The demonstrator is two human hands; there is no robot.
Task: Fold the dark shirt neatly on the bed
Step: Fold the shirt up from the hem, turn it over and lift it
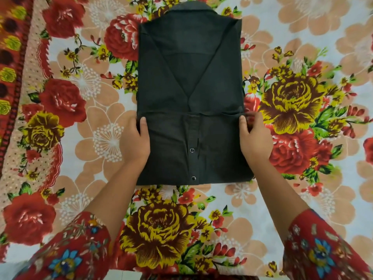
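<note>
The dark shirt [189, 77] lies on the bed as a long rectangle, collar at the far end, both sides folded in. Its lower part is turned up toward the middle, showing the button placket with two snaps. My left hand [136, 141] grips the left edge of that turned-up flap, thumb on top. On the opposite side, my right hand [255, 138] pinches the flap's right edge at the same height. The fingers of both hands are tucked under the cloth and hidden.
A floral bedsheet [292, 98] with red and yellow roses covers the bed all around the shirt. A red patterned border runs along the left side [12, 77]. My red flowered sleeves [66, 255] fill the lower corners.
</note>
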